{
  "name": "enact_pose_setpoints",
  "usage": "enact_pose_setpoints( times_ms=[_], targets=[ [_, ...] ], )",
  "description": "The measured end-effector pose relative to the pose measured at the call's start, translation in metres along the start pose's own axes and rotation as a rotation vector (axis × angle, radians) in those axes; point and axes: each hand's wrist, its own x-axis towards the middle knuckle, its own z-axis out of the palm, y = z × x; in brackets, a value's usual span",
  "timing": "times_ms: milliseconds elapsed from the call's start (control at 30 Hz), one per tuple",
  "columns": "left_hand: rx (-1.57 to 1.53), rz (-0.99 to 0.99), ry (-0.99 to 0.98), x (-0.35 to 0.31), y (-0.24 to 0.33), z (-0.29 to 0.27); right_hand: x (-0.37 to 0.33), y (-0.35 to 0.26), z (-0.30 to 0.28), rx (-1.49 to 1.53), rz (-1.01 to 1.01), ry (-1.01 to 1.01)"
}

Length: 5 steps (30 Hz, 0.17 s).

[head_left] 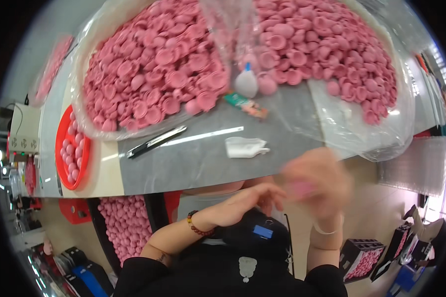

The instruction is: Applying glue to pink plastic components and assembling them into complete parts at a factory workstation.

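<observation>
My left hand (252,202) hovers just off the table's front edge, its fingers loosely stretched, and I see nothing in it. To its right, my right hand (324,180) is raised and smeared by motion. Its fingers curl round a pink rounded piece (302,189), too blurred to tell whether it is a half shell or a whole ball. Beyond my hands, a heap of pink hollow half shells (153,69) fills the left plastic-lined container, and a second heap of shells (332,44) lies to the right on clear plastic.
On the grey table (193,168) are a box cutter (156,142), a small white bottle (245,147), a white dropper bottle with a blue tip (246,81) and a colourful packet (248,106). A red basket (59,158) holds pink balls; below stands a black crate of balls (126,222).
</observation>
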Motion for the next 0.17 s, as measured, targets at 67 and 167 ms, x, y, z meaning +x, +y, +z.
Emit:
enact_pose_setpoints(
  times_ms=[67,167],
  targets=[
    [-0.143,0.254,0.223,-0.035,0.003,-0.003,0.015,-0.02,0.052,0.122,-0.097,-0.2],
    [0.116,0.262,0.401,-0.059,0.029,-0.002,0.023,-0.028,0.087,0.227,-0.146,-0.17]
  ],
)
